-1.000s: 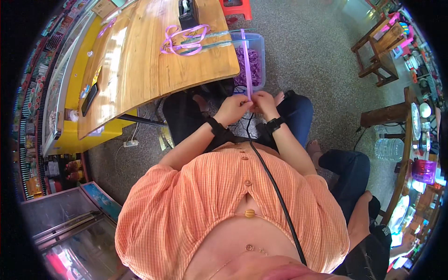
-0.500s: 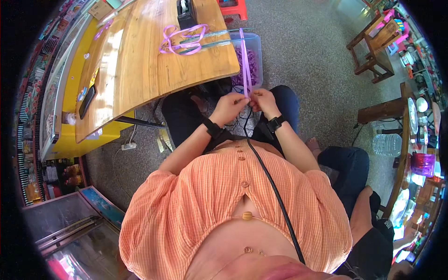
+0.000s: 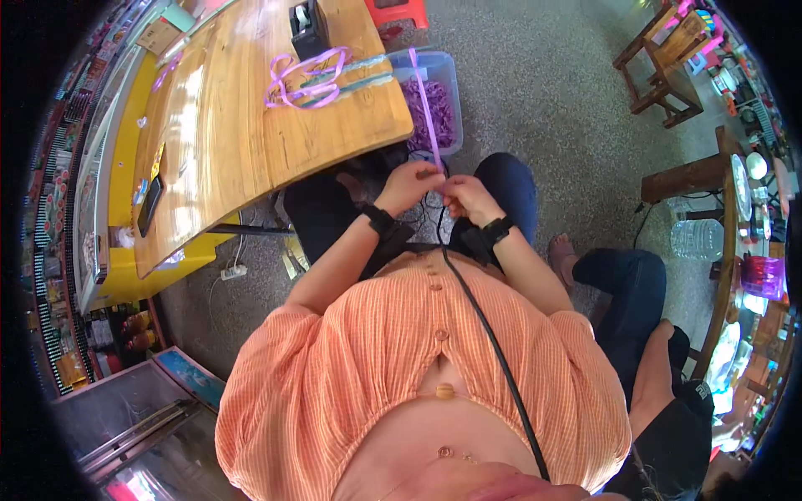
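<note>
A narrow lilac ribbon (image 3: 425, 108) runs taut from a thin rod past the table's edge down to my hands. My left hand (image 3: 411, 185) is closed, pinching the ribbon's near end between thumb and fingers. Right beside it, my right hand (image 3: 471, 199) has its fingers curled together at the same end; the exact grip is partly hidden. Two thin dark rods are fixed with clear tape (image 3: 373, 81) to the wooden table (image 3: 292, 138). A loose heap of the same ribbon (image 3: 276, 93) lies on the tabletop around the rods.
Under the ribbon stands a clear plastic bin (image 3: 456, 100) holding many purple pieces. A black tape dispenser (image 3: 310, 33) and a phone (image 3: 151, 205) rest on the table. A black cable (image 3: 493, 351) hangs down my front. Another person's leg (image 3: 622, 284) is at my right.
Two ribbon strands ran side by side from the rod; now they lie together as one narrow band. My hands have shifted slightly, the right one lower. The whole view has turned a little.
</note>
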Demonstrator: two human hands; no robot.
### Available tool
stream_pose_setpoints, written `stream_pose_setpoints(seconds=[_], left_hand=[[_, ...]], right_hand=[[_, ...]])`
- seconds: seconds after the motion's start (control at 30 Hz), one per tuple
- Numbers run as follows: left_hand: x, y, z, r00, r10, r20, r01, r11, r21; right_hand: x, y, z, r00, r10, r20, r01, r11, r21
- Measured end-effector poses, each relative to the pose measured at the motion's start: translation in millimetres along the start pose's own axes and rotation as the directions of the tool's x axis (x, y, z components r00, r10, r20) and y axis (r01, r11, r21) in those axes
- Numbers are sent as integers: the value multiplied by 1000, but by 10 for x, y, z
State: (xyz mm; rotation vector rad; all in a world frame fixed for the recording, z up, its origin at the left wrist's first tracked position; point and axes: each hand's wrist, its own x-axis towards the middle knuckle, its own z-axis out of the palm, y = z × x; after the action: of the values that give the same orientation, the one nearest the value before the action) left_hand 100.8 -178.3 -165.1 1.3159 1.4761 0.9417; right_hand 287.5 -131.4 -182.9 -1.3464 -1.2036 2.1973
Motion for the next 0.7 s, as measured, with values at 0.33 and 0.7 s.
stream_pose_setpoints(seconds=[0.33,0.7], left_hand=[[-50,-151,75,992,124,9,-123,970,210],[-12,2,-131,989,146,-15,-140,971,191]], right_hand=[[107,112,50,1000,2,-23,1,991,136],[82,-1,113,999,34,-11,-32,989,143]])
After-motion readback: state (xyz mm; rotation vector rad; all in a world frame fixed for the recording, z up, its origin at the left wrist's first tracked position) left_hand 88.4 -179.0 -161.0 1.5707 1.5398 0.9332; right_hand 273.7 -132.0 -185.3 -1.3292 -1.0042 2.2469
